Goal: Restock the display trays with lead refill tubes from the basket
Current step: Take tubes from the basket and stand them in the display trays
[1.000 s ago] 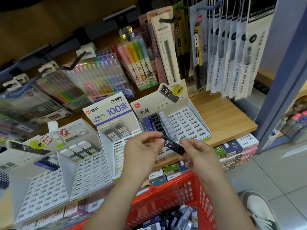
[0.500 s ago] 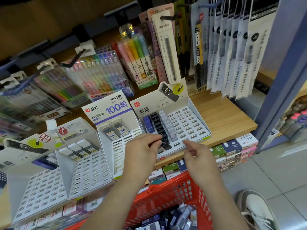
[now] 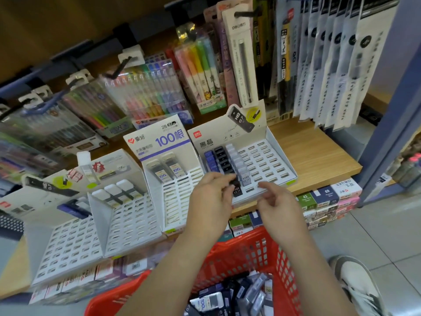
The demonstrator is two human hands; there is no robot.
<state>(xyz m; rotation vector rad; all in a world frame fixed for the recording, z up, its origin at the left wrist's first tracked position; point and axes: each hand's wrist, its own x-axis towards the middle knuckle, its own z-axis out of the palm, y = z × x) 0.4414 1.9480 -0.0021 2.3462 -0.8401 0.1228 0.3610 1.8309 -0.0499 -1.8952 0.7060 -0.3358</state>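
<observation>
left hand point(image 3: 210, 199) grip pinching black tube point(image 3: 237, 191), top hidden, right hand point(image 3: 280, 206) loose, empty

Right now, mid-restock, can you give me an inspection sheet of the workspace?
Surface: wooden shelf, partly bare at right.
Job's things: right tray holds three partial rows of tubes; other trays mostly unfilled; red basket holds spare tubes.
Clutter: hanging pen packs; boxes under the shelf.
Hands: left hand pinches a black tube at the right tray; right hand open, holding nothing.
Cables: nothing seen.
Surroundings: tiled floor, a shoe, blue post.
</observation>
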